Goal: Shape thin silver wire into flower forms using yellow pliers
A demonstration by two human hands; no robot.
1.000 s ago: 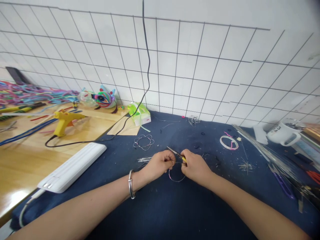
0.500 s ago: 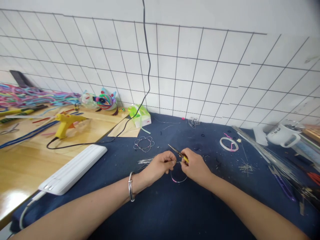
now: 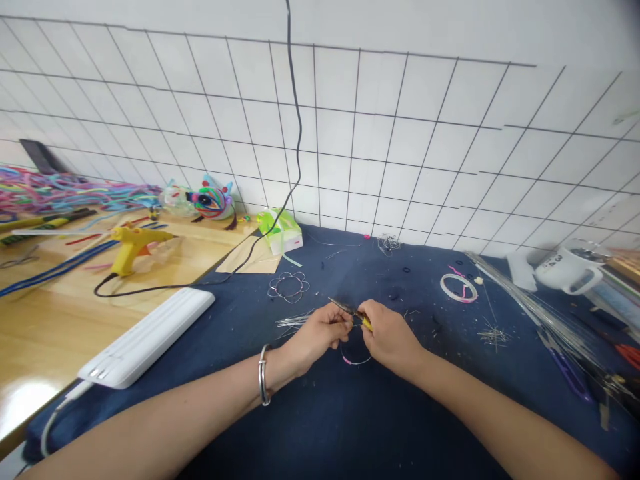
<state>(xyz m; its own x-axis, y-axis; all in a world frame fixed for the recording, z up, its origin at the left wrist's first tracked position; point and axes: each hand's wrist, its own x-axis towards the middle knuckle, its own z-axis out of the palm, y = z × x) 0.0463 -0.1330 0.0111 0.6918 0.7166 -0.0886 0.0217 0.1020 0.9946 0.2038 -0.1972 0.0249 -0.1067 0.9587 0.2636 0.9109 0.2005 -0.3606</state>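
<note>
My left hand (image 3: 323,333) pinches a thin wire ring (image 3: 359,363) that carries a few pink beads and hangs between my hands. In my right hand (image 3: 393,337) are pliers (image 3: 367,321) with yellow handles; their dark jaws point left and reach over the fingertips of my left hand. Just behind my left hand lies a bundle of short silver wires (image 3: 293,322). Farther back on the dark blue cloth (image 3: 320,427) is a flower-shaped wire piece (image 3: 289,287). Where the jaws meet the wire is too small to make out.
A white power strip (image 3: 147,339) and a yellow glue gun (image 3: 131,248) are at the left. Behind stands a green and white packet (image 3: 285,233). At the right are a tape roll (image 3: 459,288), long wires (image 3: 540,307), purple-handled pliers (image 3: 570,373) and a white mug (image 3: 567,270).
The pliers in my right hand have moved left, so their jaws now overlap the fingers of my left hand. The wire ring has shifted slightly.
</note>
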